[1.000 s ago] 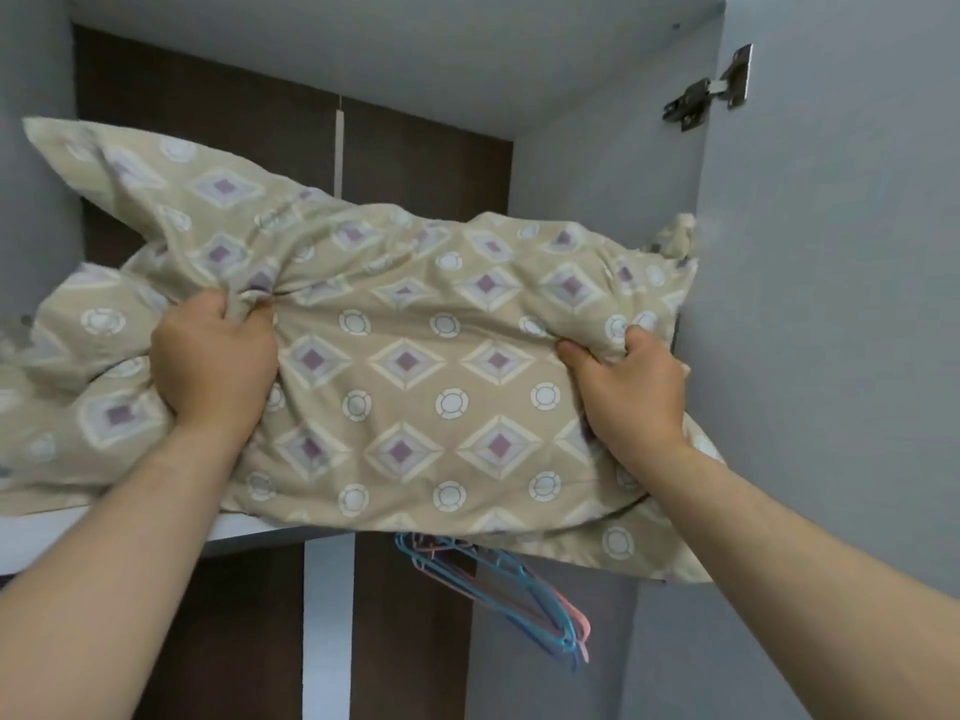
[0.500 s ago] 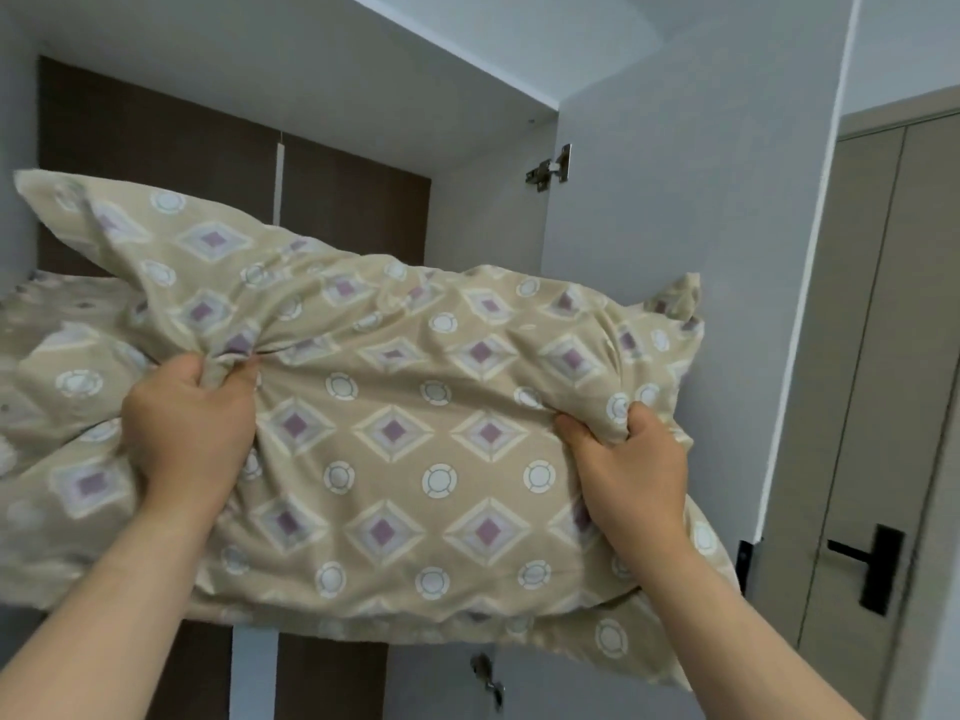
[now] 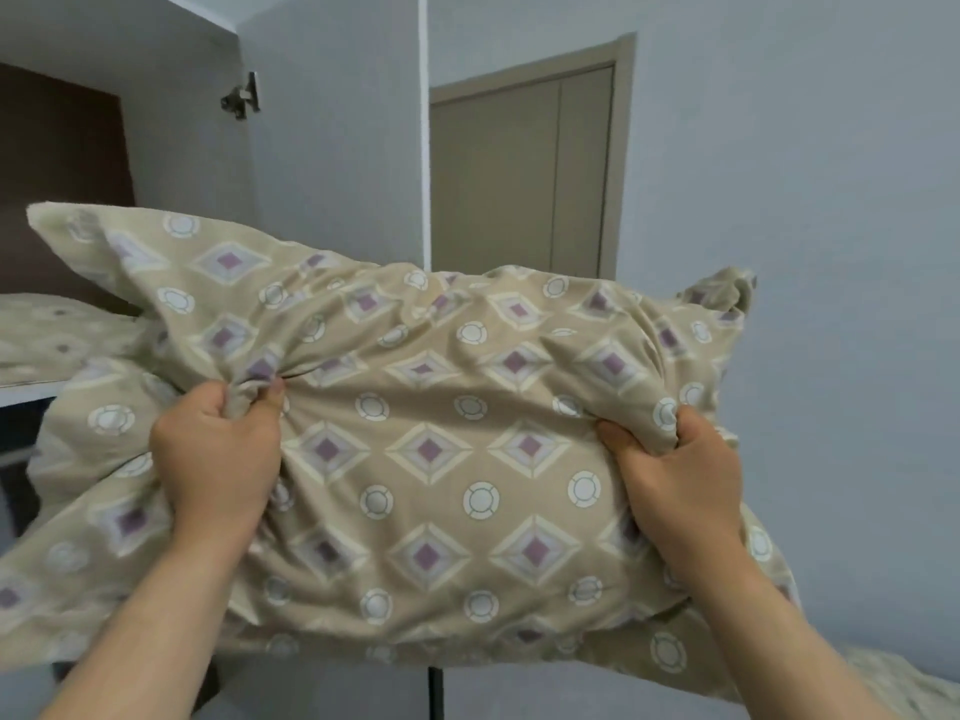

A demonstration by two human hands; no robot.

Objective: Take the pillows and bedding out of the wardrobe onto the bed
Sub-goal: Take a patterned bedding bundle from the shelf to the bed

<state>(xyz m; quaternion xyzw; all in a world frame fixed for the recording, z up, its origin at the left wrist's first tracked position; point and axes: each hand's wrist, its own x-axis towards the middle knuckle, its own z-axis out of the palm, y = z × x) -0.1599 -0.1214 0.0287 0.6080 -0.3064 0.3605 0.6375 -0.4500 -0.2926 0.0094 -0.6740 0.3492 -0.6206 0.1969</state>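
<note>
A beige pillow [image 3: 431, 449] with purple diamonds and white circles fills the middle of the view, held up in the air in front of me. My left hand [image 3: 218, 459] bunches the cover near its left part. My right hand [image 3: 675, 475] clutches the fabric at its right end. On the wardrobe shelf [image 3: 26, 389] at the far left lies more bedding [image 3: 57, 335] in the same pattern. A patch of matching fabric [image 3: 904, 688] shows at the bottom right corner.
The open grey wardrobe door [image 3: 337, 163] stands just behind the pillow, with a metal hinge [image 3: 240, 98] at its top. A beige room door [image 3: 524, 168] is set in the pale wall beyond. Bare wall fills the right side.
The pillow has come off the shelf and out of the wardrobe, moving right with both hands on it. My view has swung right, past the wardrobe door to the room door and wall.
</note>
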